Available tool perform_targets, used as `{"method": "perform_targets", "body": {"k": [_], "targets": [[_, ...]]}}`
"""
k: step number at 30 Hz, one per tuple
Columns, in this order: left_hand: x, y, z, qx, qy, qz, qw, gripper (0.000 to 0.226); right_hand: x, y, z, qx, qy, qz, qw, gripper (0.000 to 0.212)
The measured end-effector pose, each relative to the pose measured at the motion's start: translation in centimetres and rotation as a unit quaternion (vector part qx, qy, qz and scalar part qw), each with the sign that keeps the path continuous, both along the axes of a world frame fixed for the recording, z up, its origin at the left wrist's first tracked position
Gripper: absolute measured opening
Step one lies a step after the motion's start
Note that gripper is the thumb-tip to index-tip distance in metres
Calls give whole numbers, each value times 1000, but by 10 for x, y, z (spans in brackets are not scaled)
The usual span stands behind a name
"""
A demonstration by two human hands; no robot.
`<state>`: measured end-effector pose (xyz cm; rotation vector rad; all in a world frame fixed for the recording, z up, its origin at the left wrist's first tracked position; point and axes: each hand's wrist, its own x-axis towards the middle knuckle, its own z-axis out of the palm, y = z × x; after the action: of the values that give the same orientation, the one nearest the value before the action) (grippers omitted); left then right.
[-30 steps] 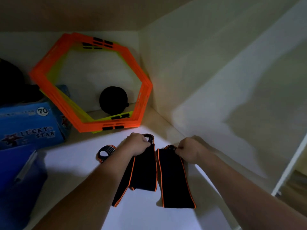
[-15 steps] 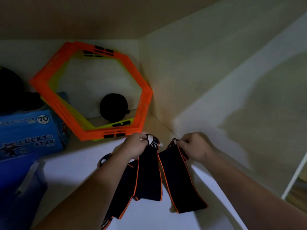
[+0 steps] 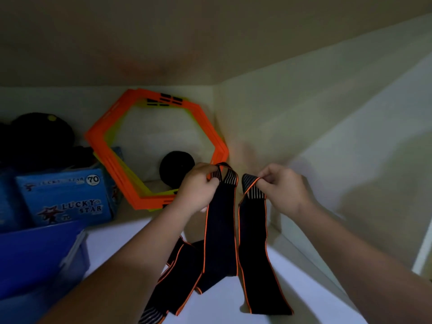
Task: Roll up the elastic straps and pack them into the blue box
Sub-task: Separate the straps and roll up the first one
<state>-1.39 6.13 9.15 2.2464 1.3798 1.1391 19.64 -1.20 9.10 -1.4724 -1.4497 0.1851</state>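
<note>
Elastic straps [image 3: 221, 230], black with orange edges, hang from my two hands above the white shelf, near its back right corner; their lower ends lie limp on the shelf. My left hand [image 3: 198, 190] has its fingers closed on the striped top end of one strap, and my right hand [image 3: 284, 189] pinches the striped end of the other strap [image 3: 253, 249]. They look soft, light and stretchy, so I think rolling should start from a striped end, kept tight. The blue box [image 3: 39, 256] waits at the left edge of the shelf.
</note>
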Motion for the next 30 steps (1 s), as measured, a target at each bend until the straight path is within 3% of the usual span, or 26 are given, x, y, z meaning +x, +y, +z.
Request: {"method": "perform_targets", "body": {"k": [7, 11, 15, 20, 23, 25, 30], "targets": [[8, -39, 35, 71, -55, -56, 994, 43, -19, -12, 41, 78, -65, 10, 995, 21], [11, -57, 47, 99, -119, -101, 983, 40, -26, -15, 58, 112, -56, 26, 992, 21], [7, -63, 46, 71, -184, -131, 972, 31, -26, -18, 64, 141, -9, 6, 990, 16], [5, -72, 45, 0, -266, -157, 951, 15, -27, -24, 64, 166, -47, -31, 984, 15], [11, -77, 54, -42, -203, -174, 963, 64, -31, -30, 67, 177, -56, -22, 982, 16], [19, -76, 57, -53, -162, -172, 970, 82, -34, -34, 71, 188, -64, -7, 980, 16], [27, -75, 64, 40, -125, -116, 985, 40, -33, -40, 79, 185, -104, 32, 977, 23]]}}
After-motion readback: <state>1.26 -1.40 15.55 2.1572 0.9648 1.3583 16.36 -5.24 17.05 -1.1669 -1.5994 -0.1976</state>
